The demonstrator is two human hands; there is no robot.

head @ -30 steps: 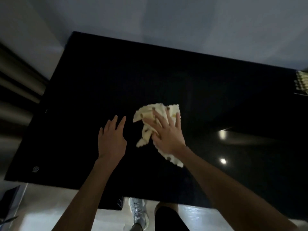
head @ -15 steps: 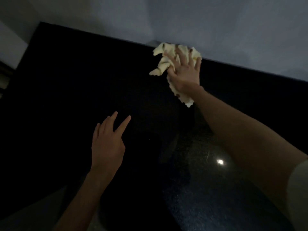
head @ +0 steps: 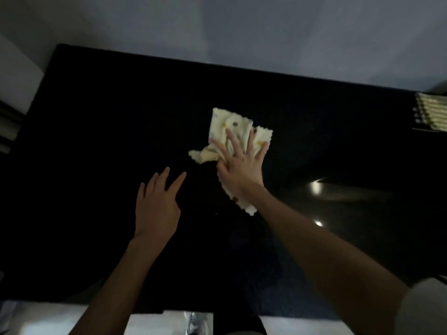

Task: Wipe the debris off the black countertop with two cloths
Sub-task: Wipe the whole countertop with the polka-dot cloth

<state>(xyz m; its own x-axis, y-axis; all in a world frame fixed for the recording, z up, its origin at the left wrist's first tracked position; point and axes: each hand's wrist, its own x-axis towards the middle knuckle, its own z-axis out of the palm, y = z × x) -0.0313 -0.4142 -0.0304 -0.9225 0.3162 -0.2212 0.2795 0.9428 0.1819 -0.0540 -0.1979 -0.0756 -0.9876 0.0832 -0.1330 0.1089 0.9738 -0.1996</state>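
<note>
The right hand [head: 239,163] lies flat with fingers [head: 250,143] spread on the pale cloth [head: 229,126], pinning it to the middle of the black table [head: 108,117], likely for a broad wipe. The left hand [head: 156,206] is spread open over bare table just beside it, holding nothing, probably bracing.

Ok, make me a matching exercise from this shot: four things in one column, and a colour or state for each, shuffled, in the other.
Things:
1. left hand
2. right hand
3. cloth
4. countertop

Colours and states:
A. cream, crumpled
B. black, glossy
C. fingers straight, holding nothing
D. pressed flat on the cloth

Pairs: 1-C, 2-D, 3-A, 4-B
</note>
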